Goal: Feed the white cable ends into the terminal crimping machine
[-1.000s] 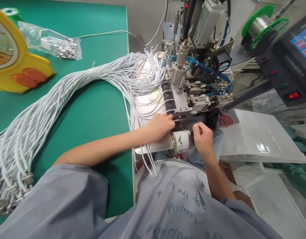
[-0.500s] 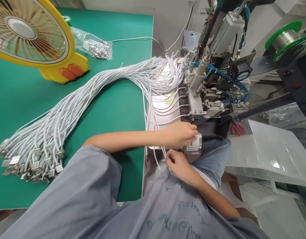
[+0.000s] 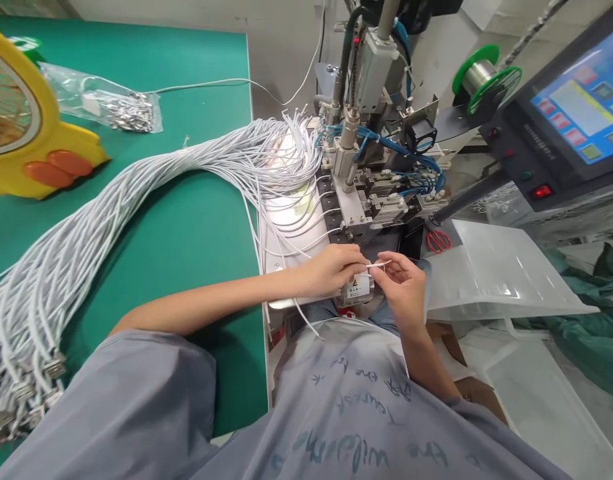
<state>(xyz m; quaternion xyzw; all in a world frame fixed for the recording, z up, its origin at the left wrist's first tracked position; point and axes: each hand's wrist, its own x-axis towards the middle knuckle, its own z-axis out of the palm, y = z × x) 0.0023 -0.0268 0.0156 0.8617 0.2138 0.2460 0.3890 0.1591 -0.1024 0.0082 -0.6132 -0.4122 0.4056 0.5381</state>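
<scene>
Between my two hands is the end of a white cable [image 3: 377, 265], in front of the machine. My left hand [image 3: 336, 270] pinches the cable with thumb and fingers. From the other side my right hand [image 3: 400, 283] grips the cable's tip between thumb and fingertips. A large bundle of white cables [image 3: 151, 170] with metal connectors [image 3: 21, 393] lies across the green table. Several single cables run into the black slotted block [image 3: 331, 210] of the machine [image 3: 359, 177]. One loose cable end [image 3: 309, 323] hangs down by my lap.
A yellow fan [image 3: 51, 140] and a plastic bag of metal parts [image 3: 121, 112] stand on the green table [image 3: 196, 60]. To the right are red scissors [image 3: 438, 241], a solder wire spool [image 3: 481, 77], a lit touchscreen [image 3: 581, 107] and a translucent plastic bin [image 3: 511, 273].
My right hand has risen from my lap to meet my left hand at the cable end. The view has swung right, bringing the touchscreen into sight.
</scene>
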